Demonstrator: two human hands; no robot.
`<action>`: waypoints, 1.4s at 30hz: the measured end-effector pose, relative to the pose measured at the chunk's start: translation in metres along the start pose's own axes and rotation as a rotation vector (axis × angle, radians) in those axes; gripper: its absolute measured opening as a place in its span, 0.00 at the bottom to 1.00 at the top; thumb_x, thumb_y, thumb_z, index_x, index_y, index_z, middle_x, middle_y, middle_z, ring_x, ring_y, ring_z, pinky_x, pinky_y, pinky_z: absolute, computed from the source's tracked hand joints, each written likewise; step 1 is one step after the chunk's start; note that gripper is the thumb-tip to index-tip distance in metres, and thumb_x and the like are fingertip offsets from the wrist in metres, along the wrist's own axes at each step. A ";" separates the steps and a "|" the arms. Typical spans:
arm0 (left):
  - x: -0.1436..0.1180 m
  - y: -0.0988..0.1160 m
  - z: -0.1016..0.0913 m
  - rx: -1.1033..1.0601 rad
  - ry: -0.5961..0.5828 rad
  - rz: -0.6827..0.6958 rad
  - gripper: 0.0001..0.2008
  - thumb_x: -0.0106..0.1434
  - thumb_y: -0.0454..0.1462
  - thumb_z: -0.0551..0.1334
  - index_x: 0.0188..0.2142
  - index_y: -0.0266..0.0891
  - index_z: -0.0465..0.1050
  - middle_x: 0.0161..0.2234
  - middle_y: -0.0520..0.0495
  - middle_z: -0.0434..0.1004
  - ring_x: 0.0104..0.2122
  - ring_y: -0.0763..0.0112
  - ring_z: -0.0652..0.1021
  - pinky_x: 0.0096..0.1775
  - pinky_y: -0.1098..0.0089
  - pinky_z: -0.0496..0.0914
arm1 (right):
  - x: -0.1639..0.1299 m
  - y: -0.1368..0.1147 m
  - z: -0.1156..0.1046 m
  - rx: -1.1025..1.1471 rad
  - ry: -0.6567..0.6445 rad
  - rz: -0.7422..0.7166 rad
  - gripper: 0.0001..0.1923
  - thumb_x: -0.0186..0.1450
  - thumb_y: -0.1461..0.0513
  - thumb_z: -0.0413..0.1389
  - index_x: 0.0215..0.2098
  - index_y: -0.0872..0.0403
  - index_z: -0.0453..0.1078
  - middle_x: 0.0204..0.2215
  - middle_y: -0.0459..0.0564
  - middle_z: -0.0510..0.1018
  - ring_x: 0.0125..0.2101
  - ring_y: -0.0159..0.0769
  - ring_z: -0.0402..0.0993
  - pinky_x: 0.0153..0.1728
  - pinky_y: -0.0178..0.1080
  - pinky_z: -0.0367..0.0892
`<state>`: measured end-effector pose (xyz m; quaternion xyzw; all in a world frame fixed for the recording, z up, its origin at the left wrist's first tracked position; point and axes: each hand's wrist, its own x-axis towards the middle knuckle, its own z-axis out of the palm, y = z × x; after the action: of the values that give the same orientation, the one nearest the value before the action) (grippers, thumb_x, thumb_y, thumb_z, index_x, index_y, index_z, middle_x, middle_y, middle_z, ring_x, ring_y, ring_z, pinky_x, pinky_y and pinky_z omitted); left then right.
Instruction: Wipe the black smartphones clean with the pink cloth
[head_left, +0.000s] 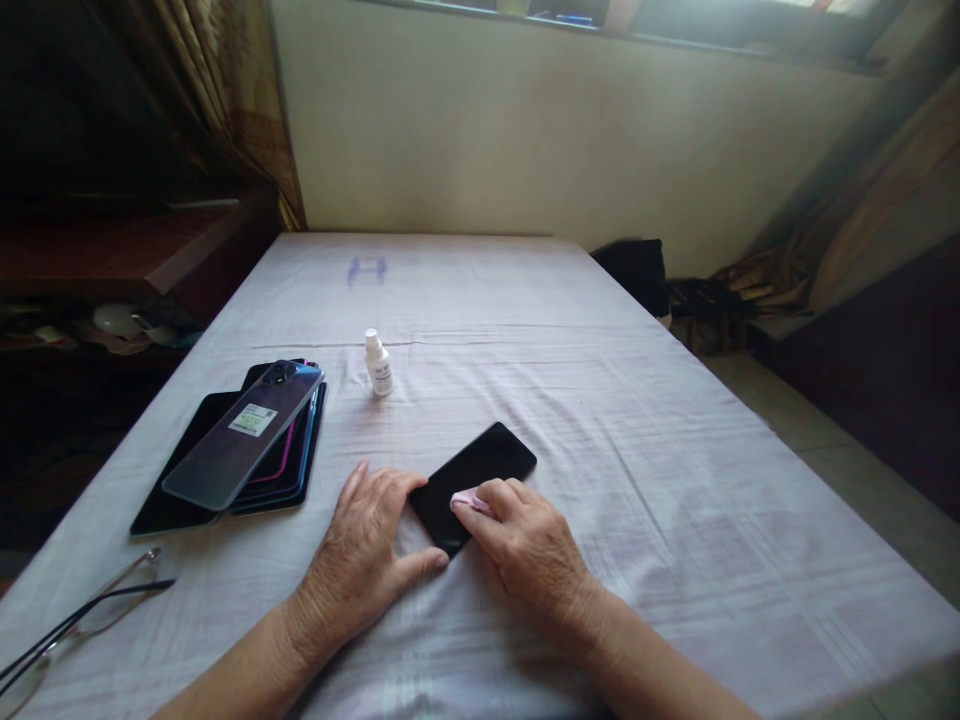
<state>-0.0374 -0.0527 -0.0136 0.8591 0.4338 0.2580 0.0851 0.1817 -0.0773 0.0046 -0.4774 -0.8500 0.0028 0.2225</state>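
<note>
Where curtains hang, hands [450, 550] rest on the white-clothed table [675, 480].

open cloth right of the black phone [474, 484], phone stack [240, 445] and dropper bottle [378, 364] crowding left

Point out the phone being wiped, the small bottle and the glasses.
Phone [480, 470], head view, bare screen.
Bottle [379, 366], head view, white body.
Glasses [75, 622], head view, dark temple arm.

Bottle [378, 363] behind phone [480, 470], phone stack [240, 445] left.
</note>
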 end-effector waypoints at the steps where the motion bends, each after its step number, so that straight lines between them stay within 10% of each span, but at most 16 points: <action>1: 0.000 0.000 0.000 -0.002 0.002 -0.004 0.29 0.56 0.44 0.69 0.54 0.44 0.62 0.47 0.46 0.77 0.49 0.54 0.77 0.62 0.45 0.58 | 0.001 -0.001 0.001 0.007 -0.009 -0.016 0.11 0.70 0.66 0.52 0.46 0.53 0.75 0.35 0.50 0.76 0.32 0.36 0.69 0.33 0.37 0.65; 42: 0.000 -0.003 -0.004 -0.048 -0.014 -0.035 0.26 0.57 0.40 0.69 0.52 0.44 0.63 0.47 0.45 0.77 0.49 0.55 0.78 0.62 0.42 0.55 | 0.028 -0.003 -0.003 0.022 -0.196 -0.007 0.12 0.67 0.67 0.54 0.46 0.50 0.76 0.35 0.48 0.76 0.35 0.36 0.68 0.35 0.38 0.61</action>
<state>-0.0419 -0.0514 -0.0112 0.8508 0.4420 0.2606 0.1132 0.1682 -0.0566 0.0188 -0.4694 -0.8693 0.0584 0.1435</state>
